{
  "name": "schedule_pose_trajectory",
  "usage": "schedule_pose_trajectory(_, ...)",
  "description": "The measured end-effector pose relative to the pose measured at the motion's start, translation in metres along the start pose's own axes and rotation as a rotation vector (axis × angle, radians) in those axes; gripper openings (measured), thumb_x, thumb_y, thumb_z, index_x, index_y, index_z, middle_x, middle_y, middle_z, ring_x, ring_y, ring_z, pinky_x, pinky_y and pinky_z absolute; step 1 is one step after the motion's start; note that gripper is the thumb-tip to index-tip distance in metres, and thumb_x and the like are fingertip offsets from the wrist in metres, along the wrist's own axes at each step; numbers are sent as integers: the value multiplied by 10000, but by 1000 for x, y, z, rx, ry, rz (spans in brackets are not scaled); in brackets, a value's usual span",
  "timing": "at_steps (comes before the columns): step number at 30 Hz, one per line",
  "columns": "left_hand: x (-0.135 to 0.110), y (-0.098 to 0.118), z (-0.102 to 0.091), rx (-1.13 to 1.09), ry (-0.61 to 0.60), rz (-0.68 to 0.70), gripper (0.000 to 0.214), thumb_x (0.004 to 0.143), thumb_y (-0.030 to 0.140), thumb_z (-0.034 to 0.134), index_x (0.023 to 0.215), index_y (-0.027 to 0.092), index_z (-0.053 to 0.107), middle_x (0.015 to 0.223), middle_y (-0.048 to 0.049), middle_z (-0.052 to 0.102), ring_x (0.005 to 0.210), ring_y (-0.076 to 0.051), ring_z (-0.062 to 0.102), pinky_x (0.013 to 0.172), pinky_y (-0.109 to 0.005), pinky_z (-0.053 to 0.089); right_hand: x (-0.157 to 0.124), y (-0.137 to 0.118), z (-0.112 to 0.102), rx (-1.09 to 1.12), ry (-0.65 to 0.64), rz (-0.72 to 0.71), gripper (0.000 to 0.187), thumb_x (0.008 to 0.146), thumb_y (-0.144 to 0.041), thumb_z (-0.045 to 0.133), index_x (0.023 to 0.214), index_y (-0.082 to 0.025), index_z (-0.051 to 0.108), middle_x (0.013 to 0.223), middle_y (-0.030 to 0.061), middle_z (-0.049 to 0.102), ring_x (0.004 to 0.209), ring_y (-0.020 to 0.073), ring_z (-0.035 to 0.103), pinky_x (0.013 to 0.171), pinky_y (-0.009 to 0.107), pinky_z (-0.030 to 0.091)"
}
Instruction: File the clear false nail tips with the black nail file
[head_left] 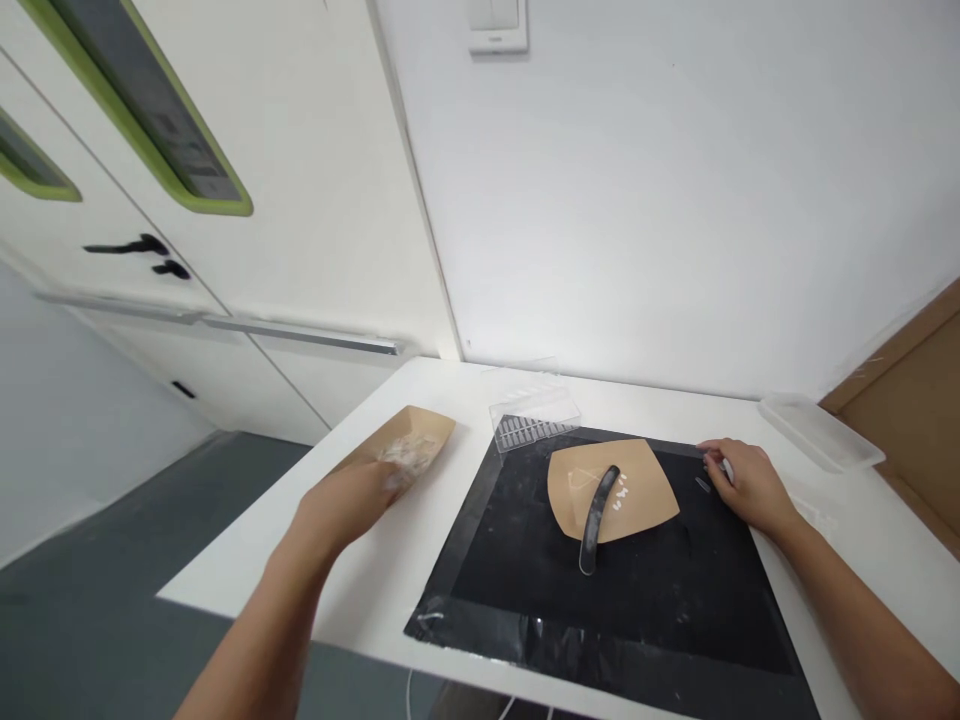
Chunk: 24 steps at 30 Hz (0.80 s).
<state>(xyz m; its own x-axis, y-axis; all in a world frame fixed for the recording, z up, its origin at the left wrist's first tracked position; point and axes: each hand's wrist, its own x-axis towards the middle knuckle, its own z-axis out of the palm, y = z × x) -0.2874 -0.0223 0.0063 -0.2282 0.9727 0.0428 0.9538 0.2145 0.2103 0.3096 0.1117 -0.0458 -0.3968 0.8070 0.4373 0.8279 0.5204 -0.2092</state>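
Left hand (349, 505) low at the near end of a kraft paper tray (431, 425), fingers (388, 482) curled and bunched, only slightly parted and a little blurred, right at a tuft of white fibres (406, 455) lying in the tray. Whether those fingers have hold of any fibres: impossible to tell.

Just beyond the left fingers, a clear plastic box (534, 420) with a dark comb-like row inside, resting at the far edge of a black mat (600, 590) on a white table (247, 590).

Right hand (752, 488) at the far side of the mat, fingers (712, 455) curved downward and loosely spread, a thin white stick (726, 470) right at the fingertips, the grip on it unclear. Just left of those fingertips, a small dark sliver (701, 485) on the mat.

Farther left of the right fingers, a kraft paper sheet (645, 482) on the mat, untouched, with a curved black strip (598, 520) across it and small white flecks (619, 495) beside the strip. Beyond the right fingers, a clear plastic lid (817, 432) on the table.
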Motion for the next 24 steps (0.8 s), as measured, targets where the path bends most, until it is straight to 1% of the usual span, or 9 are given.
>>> schedule_pose_trajectory(2,-13,14,2,54,-41,9,345,849,397,575,1042,231,808,1034,-142,774,941,-348,718,791,-407,538,0,1,0,17,-9,-8,250,999,-327,484,1161,-243,655,966,64,747,927,275,708,879,431,489)
schedule_pose_trajectory(5,-31,34,4,107,-69,5,381,858,463,581,1090,272,816,1120,-129,777,997,-359,718,764,-387,537,-2,-1,-2,41,-27,-16,235,1003,-331,489,1143,-250,659,977,69,748,924,280,706,866,434,507)
schedule_pose_trajectory(7,-39,44,3,139,-77,4,377,883,475,553,1086,301,819,1111,-109,783,1004,-347,718,750,-369,538,-3,-3,-3,55,-30,-16,235,1003,-335,495,1149,-254,660,990,75,748,923,283,704,855,437,518)
schedule_pose_trajectory(9,-45,49,0,149,-51,5,371,910,463,517,1029,301,829,1071,-109,787,1013,-341,711,758,-366,543,-4,-5,-3,65,-26,-11,240,999,-336,502,1164,-257,657,993,76,746,921,282,703,851,436,527)
schedule_pose_trajectory(12,-49,50,-4,108,31,42,389,937,455,490,964,289,840,1131,-104,774,1084,-342,677,834,-395,560,-5,-6,-3,83,-28,1,244,995,-340,507,1176,-266,654,992,66,744,924,275,703,846,428,543)
schedule_pose_trajectory(15,-50,45,-3,62,101,47,417,960,488,478,1012,298,846,1233,-97,735,1151,-349,638,894,-431,562,-6,-5,-1,109,-40,13,251,990,-351,516,1182,-272,657,1014,62,750,931,270,708,827,413,562)
schedule_pose_trajectory(18,-51,40,-3,44,91,37,443,982,504,458,1046,293,842,1214,-104,735,1110,-339,651,895,-440,565,-7,-4,2,115,-40,22,266,992,-358,519,1204,-273,655,1027,62,752,938,266,710,823,406,572)
schedule_pose_trajectory(21,-54,39,-5,16,88,-2,437,947,553,521,1111,281,821,1175,-91,766,1085,-348,677,844,-432,582,-8,-4,3,115,-45,32,272,996,-367,518,1215,-276,651,1029,61,748,945,262,707,820,402,575)
schedule_pose_trajectory(24,-59,38,-9,-111,194,-36,468,910,589,578,1162,262,799,1225,-79,773,1152,-358,677,912,-444,586,-8,-6,2,135,-53,51,272,1002,-378,511,1213,-277,649,1015,62,747,927,261,710,800,398,575)
